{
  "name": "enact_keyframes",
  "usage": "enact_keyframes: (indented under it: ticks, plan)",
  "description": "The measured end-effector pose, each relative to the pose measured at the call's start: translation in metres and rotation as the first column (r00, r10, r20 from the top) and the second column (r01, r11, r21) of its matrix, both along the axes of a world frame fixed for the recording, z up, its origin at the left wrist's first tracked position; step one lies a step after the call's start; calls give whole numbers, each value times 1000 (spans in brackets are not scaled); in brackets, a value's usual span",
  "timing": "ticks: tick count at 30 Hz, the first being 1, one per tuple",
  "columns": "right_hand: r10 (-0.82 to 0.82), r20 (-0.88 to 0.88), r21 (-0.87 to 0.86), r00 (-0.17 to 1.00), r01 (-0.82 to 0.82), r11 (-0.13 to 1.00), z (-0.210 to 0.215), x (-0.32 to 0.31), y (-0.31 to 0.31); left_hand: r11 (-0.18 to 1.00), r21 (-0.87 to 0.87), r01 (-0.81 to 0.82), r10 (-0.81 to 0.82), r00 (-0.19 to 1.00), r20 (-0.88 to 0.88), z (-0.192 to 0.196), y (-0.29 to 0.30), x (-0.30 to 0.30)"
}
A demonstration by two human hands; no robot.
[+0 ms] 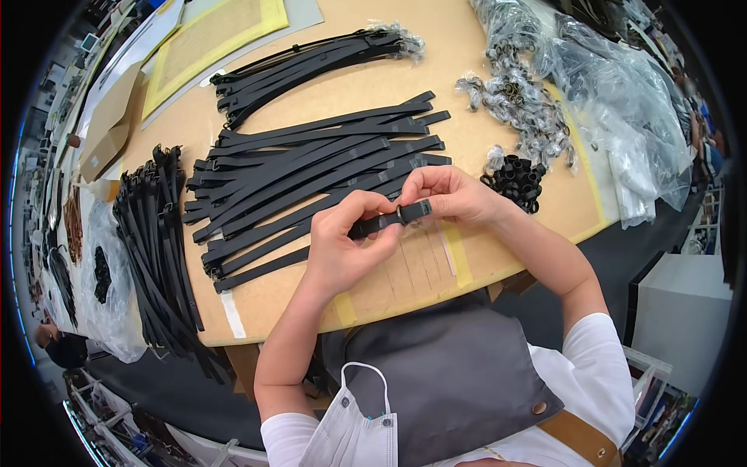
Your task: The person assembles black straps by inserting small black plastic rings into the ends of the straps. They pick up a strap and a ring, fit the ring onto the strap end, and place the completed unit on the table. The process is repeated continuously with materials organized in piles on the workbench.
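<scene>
Near the front edge of the table, both my hands are closed on a black strap [418, 210]. My left hand [342, 241] pinches it between thumb and fingers, while my right hand [459, 194] grips close to its short end. A small metal-coloured piece shows on the strap between my fingertips; its exact shape is too small to tell. Just beyond my hands, many black straps [303, 167] lie spread in a loose, overlapping layer. To the right of my right hand sits a heap of small black loops [513, 180].
Plastic-wrapped metal fittings [529, 109] and clear plastic bags [630, 101] cover the right side. Bundled straps with buckles lie at the back [311, 66] and left [159, 241], the left ones hanging over the edge. A cardboard piece [109, 132] rests at the far left.
</scene>
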State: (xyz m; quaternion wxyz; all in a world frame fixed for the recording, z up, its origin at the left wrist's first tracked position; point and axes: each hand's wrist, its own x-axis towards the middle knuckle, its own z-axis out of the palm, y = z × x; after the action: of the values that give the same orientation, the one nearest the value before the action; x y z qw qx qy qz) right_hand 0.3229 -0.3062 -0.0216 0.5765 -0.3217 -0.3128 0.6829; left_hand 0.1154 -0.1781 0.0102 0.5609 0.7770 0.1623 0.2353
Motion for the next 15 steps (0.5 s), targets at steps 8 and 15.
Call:
enact_keyframes:
  ticks: [8, 15]
  plan:
    - [33, -66, -56, 997, -37, 998, 0, -3, -2, 998, 45, 42, -42, 999, -13, 4, -4, 0]
    - [89, 385, -238, 918, 6, 971, 20, -16, -6, 956, 268, 121, -110, 992, -58, -11, -8, 1]
